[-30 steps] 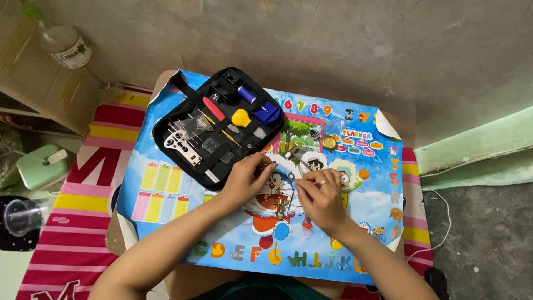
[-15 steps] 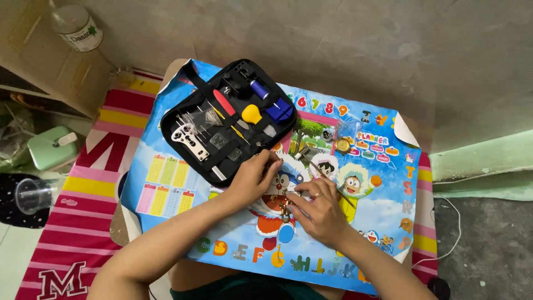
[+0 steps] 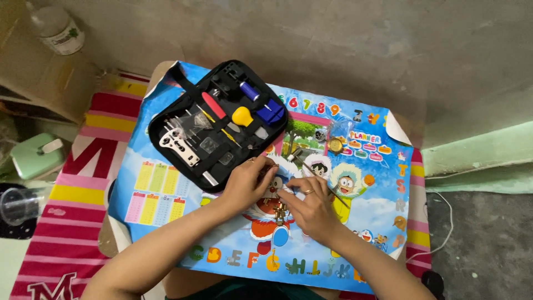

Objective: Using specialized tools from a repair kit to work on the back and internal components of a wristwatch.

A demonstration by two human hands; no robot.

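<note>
Where the striped pink, red and yellow floor mat (image 3: 61, 222) shows at far left, a pale green plastic box (image 3: 34, 155) and a clear plastic cup (image 3: 16, 204) sit beside it; a clear plastic bottle with a white label (image 3: 58, 29) stands at top left.
Colourful cartoon-printed plastic sheet (image 3: 166, 194): covers a small table, numbers and letters along its edges.
Open black zip tool case (image 3: 216, 125): lies on the sheet's upper left, holding a red-handled tool, a yellow knob, blue pieces and a white metal wrench.
Left hand (image 3: 244, 183): just below the case, fingers curled narrow; what they pinch cannot be told.
Small brass-coloured metal piece (image 3: 280, 210): on the sheet between both hands, touching the fingertips.
Right hand (image 3: 311, 208): ring on one finger, fingers bent over the piece.
Round gold-coloured watch part (image 3: 335, 145): lies well apart, upper right.
</note>
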